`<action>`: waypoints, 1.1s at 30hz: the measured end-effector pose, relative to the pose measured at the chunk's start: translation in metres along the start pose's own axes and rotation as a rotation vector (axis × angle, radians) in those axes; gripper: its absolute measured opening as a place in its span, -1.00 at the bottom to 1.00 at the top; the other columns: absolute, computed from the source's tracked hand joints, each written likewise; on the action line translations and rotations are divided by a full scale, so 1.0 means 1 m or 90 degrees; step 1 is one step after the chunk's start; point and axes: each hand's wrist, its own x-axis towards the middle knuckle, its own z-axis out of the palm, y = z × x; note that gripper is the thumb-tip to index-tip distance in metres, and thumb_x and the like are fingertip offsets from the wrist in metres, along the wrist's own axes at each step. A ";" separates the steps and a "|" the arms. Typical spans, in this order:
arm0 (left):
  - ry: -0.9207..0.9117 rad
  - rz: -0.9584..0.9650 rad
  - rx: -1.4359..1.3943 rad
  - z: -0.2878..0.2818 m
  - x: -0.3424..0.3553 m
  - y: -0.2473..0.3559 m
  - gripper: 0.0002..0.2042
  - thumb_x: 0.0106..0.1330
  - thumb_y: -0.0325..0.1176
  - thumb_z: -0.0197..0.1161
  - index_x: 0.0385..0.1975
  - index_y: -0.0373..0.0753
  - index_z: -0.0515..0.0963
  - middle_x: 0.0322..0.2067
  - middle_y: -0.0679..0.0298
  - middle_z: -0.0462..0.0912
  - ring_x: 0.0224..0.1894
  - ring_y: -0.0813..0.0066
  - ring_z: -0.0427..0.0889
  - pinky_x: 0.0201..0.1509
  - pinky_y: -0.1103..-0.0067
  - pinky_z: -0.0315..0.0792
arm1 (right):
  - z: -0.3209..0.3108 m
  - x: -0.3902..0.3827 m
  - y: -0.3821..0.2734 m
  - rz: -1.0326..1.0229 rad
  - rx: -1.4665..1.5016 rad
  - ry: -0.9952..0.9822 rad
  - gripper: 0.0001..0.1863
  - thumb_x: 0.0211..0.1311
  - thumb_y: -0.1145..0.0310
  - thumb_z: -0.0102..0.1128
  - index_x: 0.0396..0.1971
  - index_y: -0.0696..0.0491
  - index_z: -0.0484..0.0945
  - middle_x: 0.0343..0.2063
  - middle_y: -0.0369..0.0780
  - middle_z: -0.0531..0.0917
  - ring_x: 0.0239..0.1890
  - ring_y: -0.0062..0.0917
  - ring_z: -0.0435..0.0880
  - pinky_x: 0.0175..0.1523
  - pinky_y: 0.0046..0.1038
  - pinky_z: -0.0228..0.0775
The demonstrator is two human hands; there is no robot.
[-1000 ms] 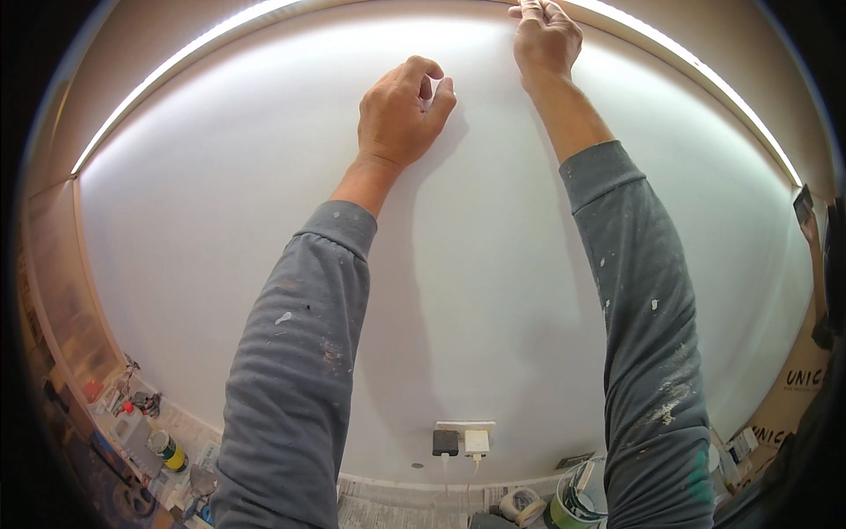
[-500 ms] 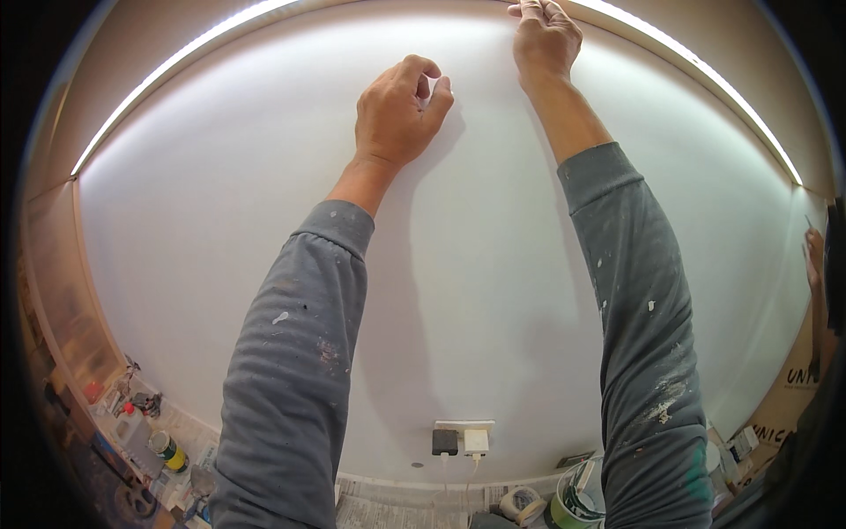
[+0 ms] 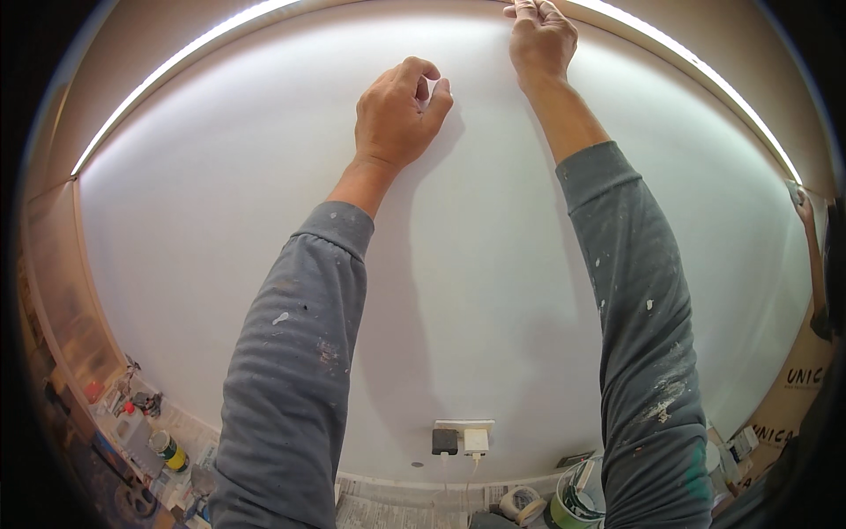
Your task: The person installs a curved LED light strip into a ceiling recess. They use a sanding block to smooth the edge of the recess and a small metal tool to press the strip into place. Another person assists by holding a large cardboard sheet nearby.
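In front of a white wall [image 3: 476, 264], my left hand [image 3: 397, 115] is raised near the upper middle. Its fingers are loosely curled, with a gap between thumb and forefinger, and I see nothing held in it. My right hand [image 3: 542, 44] reaches higher, up to the light strip [image 3: 670, 44] along the top edge of the wall. Its fingers are bent and pressed together at the picture's upper rim; whatever they may grip is hidden. Both grey sleeves carry pale paint spots.
Low on the wall, a socket [image 3: 480, 425] holds a black and a white plug. Below stand a bucket [image 3: 564, 511] and a tape roll [image 3: 523, 505]. A can [image 3: 167, 450] and a bottle [image 3: 132, 432] are at left. Another person's arm [image 3: 812, 247] reaches up at far right, beside cardboard [image 3: 784, 406].
My right hand has shifted very slightly left and down along the top edge. My left hand stays put. At far right, the other person's hand has moved up the wall.
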 end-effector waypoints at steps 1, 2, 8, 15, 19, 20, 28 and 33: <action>0.000 0.001 0.000 0.001 0.000 0.001 -0.87 0.34 -0.26 0.33 -0.28 -0.14 0.56 -0.58 0.37 0.52 -0.47 0.43 0.55 -0.35 0.41 0.47 | -0.001 0.001 0.000 -0.010 -0.025 -0.005 -0.72 0.44 0.38 0.11 -0.42 0.18 0.70 -0.36 -0.05 0.74 -0.26 -0.31 0.67 -0.03 -0.29 0.47; 0.001 0.000 -0.001 0.001 0.001 0.001 -0.87 0.35 -0.26 0.32 -0.28 -0.14 0.56 -0.58 0.37 0.52 -0.47 0.43 0.55 -0.35 0.41 0.47 | -0.001 0.003 0.000 -0.009 -0.027 0.009 -0.72 0.44 0.38 0.11 -0.42 0.18 0.70 -0.37 -0.05 0.74 -0.26 -0.31 0.67 -0.02 -0.29 0.48; -0.001 -0.005 0.002 -0.001 -0.002 -0.004 -0.87 0.36 -0.25 0.32 -0.27 -0.13 0.57 -0.57 0.37 0.53 -0.47 0.43 0.55 -0.35 0.41 0.48 | 0.002 -0.004 -0.002 0.009 0.007 0.028 -0.72 0.44 0.37 0.12 -0.41 0.19 0.71 -0.38 -0.05 0.75 -0.26 -0.27 0.69 -0.01 -0.29 0.48; 0.005 0.010 0.001 0.000 0.001 0.000 -0.85 0.37 -0.30 0.32 -0.15 -0.13 0.69 -0.52 0.38 0.62 -0.53 0.58 0.52 -0.37 0.56 0.49 | -0.006 0.004 0.008 -0.011 0.027 0.028 -0.80 0.37 0.42 0.14 -0.33 0.20 0.70 -0.39 0.03 0.75 -0.26 -0.19 0.73 -0.06 -0.25 0.52; -0.015 -0.099 -0.016 0.006 0.006 0.006 -0.63 0.42 -0.24 0.22 0.18 -0.14 0.64 -0.40 0.30 0.74 -0.40 0.41 0.65 -0.20 0.43 0.59 | -0.044 -0.015 0.021 0.047 0.160 -0.011 -0.71 0.51 0.24 0.24 -0.09 0.19 0.72 -0.34 -0.24 0.79 -0.24 -0.62 0.74 -0.08 -0.55 0.55; 0.009 -0.103 -0.035 0.012 0.012 0.010 -0.60 0.43 -0.24 0.20 0.22 -0.16 0.61 -0.39 0.28 0.74 -0.41 0.40 0.65 -0.19 0.42 0.60 | -0.057 -0.025 0.020 0.064 0.177 -0.018 -0.71 0.51 0.25 0.25 -0.09 0.19 0.73 -0.34 -0.25 0.78 -0.23 -0.63 0.73 -0.07 -0.56 0.54; -0.061 -0.253 -0.213 0.084 0.100 0.094 -0.23 0.52 -0.18 0.01 0.59 -0.44 -0.12 0.31 -0.07 0.50 0.38 0.04 0.49 0.47 0.27 0.33 | -0.137 -0.064 0.010 0.127 0.088 -0.015 -0.71 0.54 0.29 0.21 -0.11 0.25 0.70 -0.34 -0.23 0.77 -0.21 -0.61 0.73 0.04 -0.55 0.56; 0.044 -0.419 -0.440 0.101 0.123 0.124 -0.23 0.51 -0.30 0.00 0.63 -0.30 -0.22 0.43 -0.01 0.30 0.13 0.26 0.52 0.15 0.42 0.47 | -0.150 -0.067 0.012 0.143 0.128 -0.031 -0.71 0.54 0.27 0.21 -0.11 0.23 0.71 -0.36 -0.27 0.76 -0.22 -0.64 0.71 -0.01 -0.57 0.54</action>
